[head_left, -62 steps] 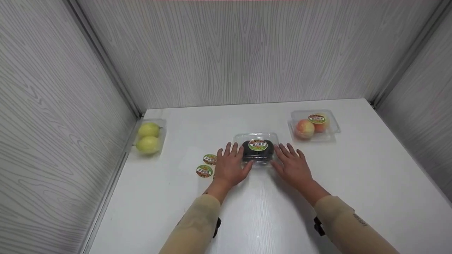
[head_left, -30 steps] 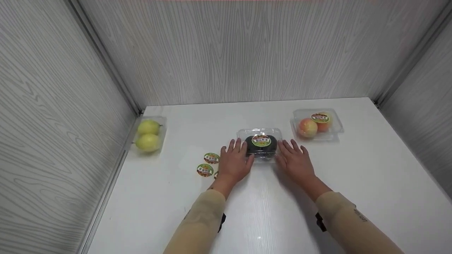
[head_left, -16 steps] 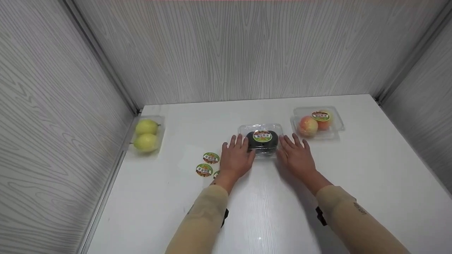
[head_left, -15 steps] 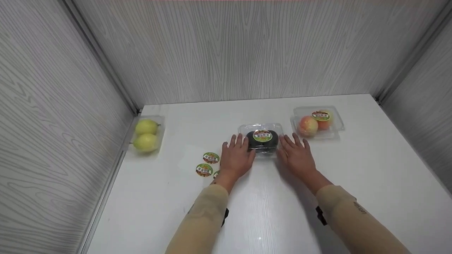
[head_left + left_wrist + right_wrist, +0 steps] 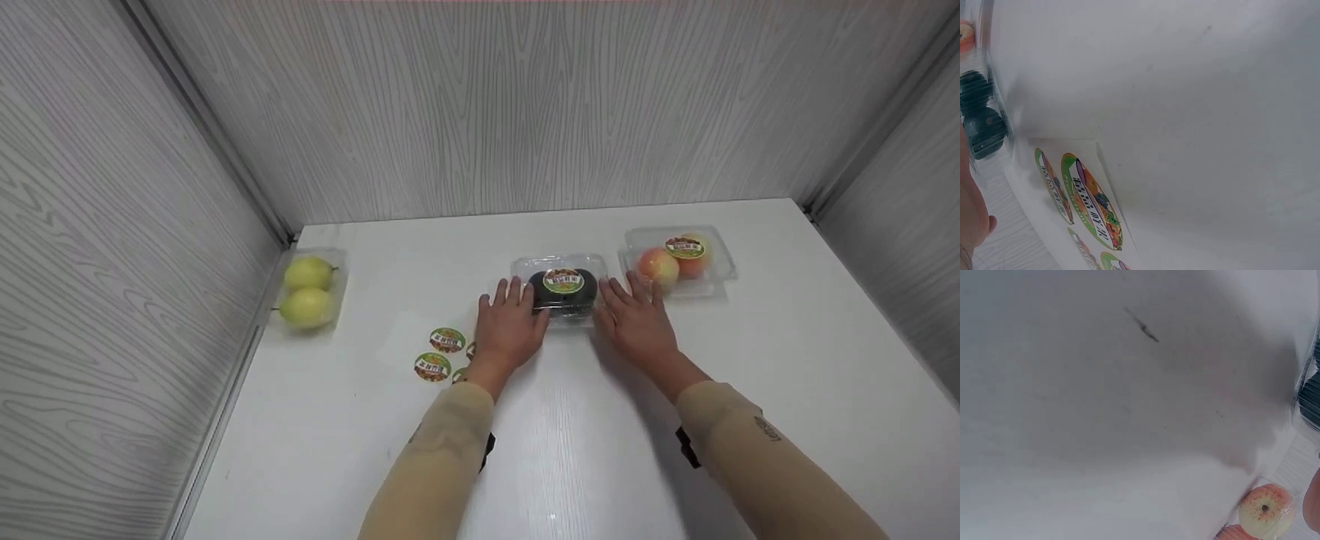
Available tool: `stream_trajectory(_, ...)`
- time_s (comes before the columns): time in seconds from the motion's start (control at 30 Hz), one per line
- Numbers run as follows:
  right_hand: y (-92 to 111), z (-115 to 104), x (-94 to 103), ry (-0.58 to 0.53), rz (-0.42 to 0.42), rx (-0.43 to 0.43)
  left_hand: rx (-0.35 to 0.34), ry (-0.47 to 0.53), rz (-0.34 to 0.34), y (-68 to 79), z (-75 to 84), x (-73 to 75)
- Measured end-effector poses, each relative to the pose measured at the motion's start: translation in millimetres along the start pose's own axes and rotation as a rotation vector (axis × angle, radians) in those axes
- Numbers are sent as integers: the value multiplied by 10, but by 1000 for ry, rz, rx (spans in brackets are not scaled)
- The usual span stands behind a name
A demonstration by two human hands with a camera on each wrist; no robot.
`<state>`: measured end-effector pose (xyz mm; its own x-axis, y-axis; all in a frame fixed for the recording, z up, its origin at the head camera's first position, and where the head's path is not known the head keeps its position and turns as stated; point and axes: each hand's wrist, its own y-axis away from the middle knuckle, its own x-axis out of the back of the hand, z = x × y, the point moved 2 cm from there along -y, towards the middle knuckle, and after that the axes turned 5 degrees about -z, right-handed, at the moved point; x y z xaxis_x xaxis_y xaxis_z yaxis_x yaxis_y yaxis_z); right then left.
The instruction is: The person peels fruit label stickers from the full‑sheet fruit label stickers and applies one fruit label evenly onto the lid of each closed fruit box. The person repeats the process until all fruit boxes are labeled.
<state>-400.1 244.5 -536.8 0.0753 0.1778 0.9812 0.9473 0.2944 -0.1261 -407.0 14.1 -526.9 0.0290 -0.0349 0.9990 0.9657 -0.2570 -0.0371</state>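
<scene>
A clear plastic clamshell box (image 5: 525, 264) holding dark round fruit (image 5: 583, 294) sits mid-table with a round fruit sticker (image 5: 562, 281) on its lid. My left hand (image 5: 510, 324) lies along its left side, fingers straight and pointing forward. On the opposite side my right hand (image 5: 637, 322) is extended the same way, fingertips at the box's right edge. Beside my left hand lies a sheet with several oval stickers (image 5: 1092, 199), partly hidden under that hand in the head view. The wrist views catch only edges of the hands and of the dark fruit (image 5: 1311, 399).
Right of the box stands another clear box (image 5: 716, 285) with two peaches (image 5: 658, 267) and a sticker on its lid. A clear box (image 5: 336, 296) with two yellow pears (image 5: 307, 307) sits at the far left. Wood-grain panels (image 5: 480, 112) enclose the back and sides.
Both hands and the dark-fruit box between them have slid away from the person and slightly right, nearer the peach box. More of the sticker sheet shows beside the left hand.
</scene>
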Motion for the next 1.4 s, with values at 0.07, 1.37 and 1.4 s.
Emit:
stream_trajectory(0.07,-30,24,3,0,-7,-7,4,3,1,-44,9,-14)
stream_trajectory(1.37,-451,292,48,34,-54,-38,22,22,4,-543,78,-32)
stream_trajectory(1.4,-458,296,50,37,-55,-39,21,24,5,-550,79,-28)
